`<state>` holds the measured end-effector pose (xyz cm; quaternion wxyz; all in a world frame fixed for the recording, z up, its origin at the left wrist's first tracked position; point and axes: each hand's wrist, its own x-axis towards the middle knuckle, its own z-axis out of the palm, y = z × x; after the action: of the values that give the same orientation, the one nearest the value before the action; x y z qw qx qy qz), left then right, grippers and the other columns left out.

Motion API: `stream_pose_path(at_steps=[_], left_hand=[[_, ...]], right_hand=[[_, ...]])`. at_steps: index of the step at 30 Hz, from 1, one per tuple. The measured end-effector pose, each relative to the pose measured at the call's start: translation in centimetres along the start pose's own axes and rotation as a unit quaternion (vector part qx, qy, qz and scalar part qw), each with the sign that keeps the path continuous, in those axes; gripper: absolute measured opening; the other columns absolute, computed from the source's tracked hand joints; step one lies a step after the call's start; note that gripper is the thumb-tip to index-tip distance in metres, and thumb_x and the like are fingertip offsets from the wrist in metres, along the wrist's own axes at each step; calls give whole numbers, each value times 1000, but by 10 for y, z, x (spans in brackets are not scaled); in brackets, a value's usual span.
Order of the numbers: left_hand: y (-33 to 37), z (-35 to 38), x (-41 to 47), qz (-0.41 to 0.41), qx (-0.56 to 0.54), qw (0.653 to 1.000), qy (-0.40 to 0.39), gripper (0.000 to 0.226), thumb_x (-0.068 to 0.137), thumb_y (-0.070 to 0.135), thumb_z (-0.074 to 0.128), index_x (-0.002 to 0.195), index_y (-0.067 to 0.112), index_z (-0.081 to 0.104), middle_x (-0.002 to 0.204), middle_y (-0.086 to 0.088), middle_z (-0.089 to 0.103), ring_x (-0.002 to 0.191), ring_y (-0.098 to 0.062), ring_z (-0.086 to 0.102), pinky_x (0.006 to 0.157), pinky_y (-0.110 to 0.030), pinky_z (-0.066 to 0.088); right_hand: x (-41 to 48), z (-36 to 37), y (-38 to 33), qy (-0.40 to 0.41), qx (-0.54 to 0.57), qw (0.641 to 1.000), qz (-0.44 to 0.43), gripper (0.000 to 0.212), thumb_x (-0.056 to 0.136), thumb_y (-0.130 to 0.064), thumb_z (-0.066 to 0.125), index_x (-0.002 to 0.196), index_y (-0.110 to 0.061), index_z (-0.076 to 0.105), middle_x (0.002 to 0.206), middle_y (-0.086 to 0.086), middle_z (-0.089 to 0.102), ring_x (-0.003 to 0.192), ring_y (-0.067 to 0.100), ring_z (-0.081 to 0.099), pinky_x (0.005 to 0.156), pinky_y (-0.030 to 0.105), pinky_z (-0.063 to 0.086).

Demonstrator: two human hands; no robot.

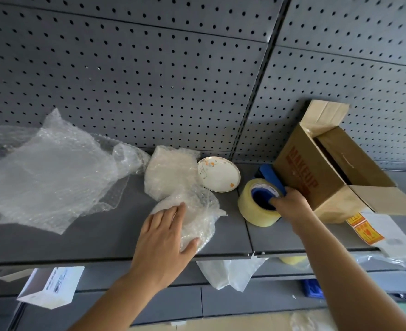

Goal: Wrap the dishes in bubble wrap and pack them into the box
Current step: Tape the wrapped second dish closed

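A dish wrapped in bubble wrap lies near the front of the grey shelf, and my left hand rests flat on it with fingers spread. Behind it lies a second bubble-wrapped bundle. A bare white plate with orange flowers leans beside that bundle. My right hand grips a blue tape dispenser carrying a roll of clear tape, fingers hooked into the roll's core. The open cardboard box stands right of the tape, its flaps up.
A large loose sheet of bubble wrap covers the shelf's left part. Orange fragile stickers on a white sheet lie at the right front. A grey pegboard wall backs the shelf. Plastic bags hang below the edge.
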<state>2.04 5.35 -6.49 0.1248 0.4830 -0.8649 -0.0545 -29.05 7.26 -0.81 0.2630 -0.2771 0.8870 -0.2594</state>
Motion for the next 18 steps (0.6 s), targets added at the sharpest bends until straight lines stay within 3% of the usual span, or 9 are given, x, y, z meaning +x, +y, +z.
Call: stream_pose_path(at_steps=[3, 8, 12, 18], left_hand=[[0, 0, 1, 0, -7, 1000, -4, 83, 92, 68, 34, 155, 14, 39, 144, 2, 54, 130, -20, 50, 112, -40, 40], [1, -1, 1, 2, -5, 1000, -6, 84, 92, 68, 31, 156, 15, 37, 145, 3, 53, 132, -20, 48, 114, -39, 38], [2, -2, 1, 4, -15, 1000, 2, 84, 91, 68, 32, 155, 14, 39, 145, 1, 53, 132, -20, 48, 114, -39, 37], [4, 0, 2, 5, -55, 998, 6, 83, 90, 67, 38, 155, 16, 35, 151, -1, 42, 138, -21, 41, 118, -35, 31]], right_hand=[[-3, 3, 0, 13, 11, 1000, -15, 47, 90, -16, 68, 134, -6, 54, 106, 10, 63, 91, 27, 59, 77, 32, 44], [-15, 6, -2, 64, 39, 994, -76, 44, 93, -11, 63, 135, -10, 51, 116, 11, 64, 95, 27, 59, 76, 31, 44], [-29, 0, -1, 76, 84, 987, -114, 43, 89, -9, 66, 130, -18, 58, 105, 3, 67, 82, 13, 61, 62, 25, 44], [-57, -15, -13, 57, 104, 977, -175, 51, 87, -8, 69, 131, -32, 59, 122, 2, 61, 100, 19, 62, 76, 29, 48]])
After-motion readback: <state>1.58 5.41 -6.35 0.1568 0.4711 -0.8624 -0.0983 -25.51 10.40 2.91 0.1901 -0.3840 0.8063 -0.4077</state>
